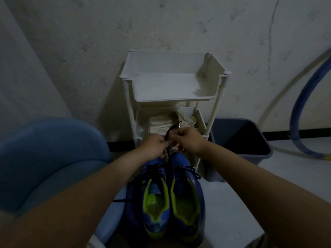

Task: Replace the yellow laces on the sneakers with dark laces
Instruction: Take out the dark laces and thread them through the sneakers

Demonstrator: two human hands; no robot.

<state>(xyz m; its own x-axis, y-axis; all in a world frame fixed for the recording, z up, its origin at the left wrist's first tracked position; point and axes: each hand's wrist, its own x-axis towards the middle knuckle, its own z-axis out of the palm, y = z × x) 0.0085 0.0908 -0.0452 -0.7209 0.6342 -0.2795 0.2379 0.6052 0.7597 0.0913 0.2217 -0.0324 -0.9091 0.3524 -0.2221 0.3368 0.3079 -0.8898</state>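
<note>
Head view, down onto 2 blue sneakers [186, 194] with lime lining, parked side by side just in front of the white rack [172, 90], toes toward it. Dark lacing already crossing both uppers; no yellow lace to be seen anywhere. Looks late in the job, then: old laces out, dark ones in, loose end being dealt with now.

Left hand [155, 146] and right hand [188, 138] up together over the toes, close against the front of the rack. Both closed in a narrow pinch on 1 dark lace [172, 128]: left fingers curled round it low down, right fingertips nipping it just above, free tip curling up in front of the rack's lower shelf. Dropping from the left hand toward the gap between the 2 toes; impossible to tell which sneaker it feeds.

Pale slippers [161, 122] on the rack's lower shelf, behind the hands. Dark bin [241, 138] just right of the rack, blue tub [50, 158] left of it.

Next, most likely: finding the right eyelet, feeding the tip through, evening out the slack. Calls for a firm pinch close to the tip, a steady pull, and 1 hand freed to hold the sneaker down. Dim light, dark lace on dark blue: easy to miss a hole.
</note>
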